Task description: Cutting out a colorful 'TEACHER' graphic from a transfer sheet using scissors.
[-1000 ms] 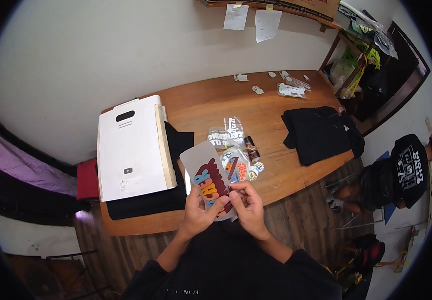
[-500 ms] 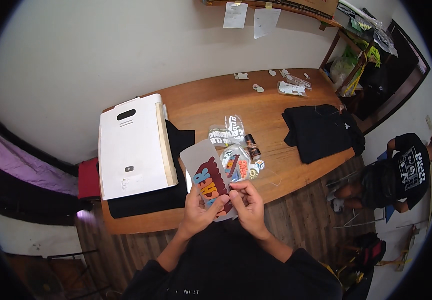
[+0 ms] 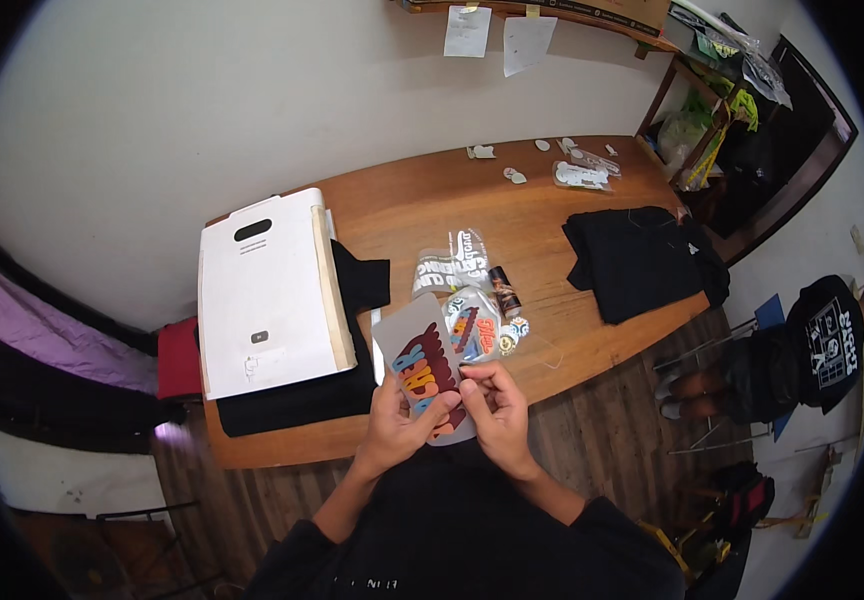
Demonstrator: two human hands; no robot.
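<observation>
Both hands hold a grey sheet (image 3: 422, 365) printed with a large red, orange and blue design, over the near edge of the wooden counter (image 3: 422, 205). The left hand (image 3: 397, 430) grips the sheet's lower left part, thumb lying across the printed face. The right hand (image 3: 497, 410) pinches the sheet's lower right edge between thumb and fingertips, its fingers curled close together.

Just beyond the sheet, on the counter, lie several small round and oval stickers (image 3: 482, 330), with a small dark cylinder (image 3: 504, 292) beside them and a clear film bearing white lettering (image 3: 452, 265) a little farther back. To the left of the sheet a white flat-lidded press (image 3: 267, 290) sits on a black garment (image 3: 352, 290) spread under it. To the right of the sheet, well apart, a folded black garment (image 3: 642, 260) rests near the counter's right end. At the far edge of the counter there are small white scraps and a clear packet (image 3: 582, 175). Another person in a black printed shirt (image 3: 827, 345) sits on the floor beyond the counter's right end.
</observation>
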